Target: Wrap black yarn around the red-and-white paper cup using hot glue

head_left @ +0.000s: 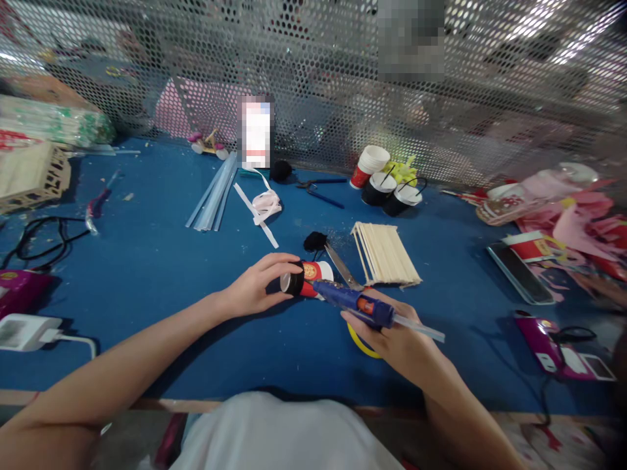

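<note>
A white charger (34,329) lies left and a dark phone (520,273) right, before a perforated panel (313,72).

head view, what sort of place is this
Probably a handicraft workshop or craft room: the right hand holds a glue gun, and translucent glue sticks and a slatted wooden piece lie on the blue worktable.

R hand (404,343) wraps the glue gun (349,303), so grip + trigger hidden. Scissors (343,264) run under the gun, handle end n/v; yellow loop (361,344) mostly covered, can't tell if same tool. L hand (259,282) hides part of the black piece (294,283) by the red cup (311,269). Gun tip touching cup? Can't tell. Upright lit screen (257,134) pixelated, unreadable. White charger (29,331) + purple box (19,290) cut off at L edge. Bkgd behind perf panel (313,124) blurry.
</note>
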Demonstrator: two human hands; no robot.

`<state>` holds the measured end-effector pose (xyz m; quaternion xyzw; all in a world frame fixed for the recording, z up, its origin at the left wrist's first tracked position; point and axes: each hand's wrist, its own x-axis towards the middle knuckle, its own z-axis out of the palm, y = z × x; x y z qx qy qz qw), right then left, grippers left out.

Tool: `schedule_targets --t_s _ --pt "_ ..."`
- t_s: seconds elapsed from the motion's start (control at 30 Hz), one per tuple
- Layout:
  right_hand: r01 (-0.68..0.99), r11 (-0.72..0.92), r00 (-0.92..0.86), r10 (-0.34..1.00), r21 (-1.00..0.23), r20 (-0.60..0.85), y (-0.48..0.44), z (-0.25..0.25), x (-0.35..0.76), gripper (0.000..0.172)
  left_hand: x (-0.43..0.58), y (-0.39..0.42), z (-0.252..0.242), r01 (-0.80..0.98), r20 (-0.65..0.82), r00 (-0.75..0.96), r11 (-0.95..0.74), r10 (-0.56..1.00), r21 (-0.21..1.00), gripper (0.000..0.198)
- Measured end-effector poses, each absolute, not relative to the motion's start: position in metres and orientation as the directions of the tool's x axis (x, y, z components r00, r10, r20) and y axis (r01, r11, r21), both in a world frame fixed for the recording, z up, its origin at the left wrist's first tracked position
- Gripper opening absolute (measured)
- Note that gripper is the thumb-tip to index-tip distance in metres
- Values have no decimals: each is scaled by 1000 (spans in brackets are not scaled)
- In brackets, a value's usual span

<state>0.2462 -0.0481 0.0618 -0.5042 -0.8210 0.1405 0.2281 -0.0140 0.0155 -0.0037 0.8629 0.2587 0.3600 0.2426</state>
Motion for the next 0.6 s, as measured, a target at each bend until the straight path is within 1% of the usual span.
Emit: schedule_targets --t_s 0.2,0.33,0.43,0.6 --pt "773 464 -372 884 -433 283 -42 50 249 12 -13 14 -1 274 509 667 -814 545 512 33" --pt "773 456 -360 888 -441 287 -41 47 249 14 -13 12 -3 283 497 691 -829 525 482 31" --pt "780 455 -368 889 -430 274 -43 48 249 13 -13 12 -3 302 475 681 -805 557 511 31" --pt "779 442 -367 897 -446 248 -45 48 251 13 -14 14 -4 294 466 619 -737 632 609 41"
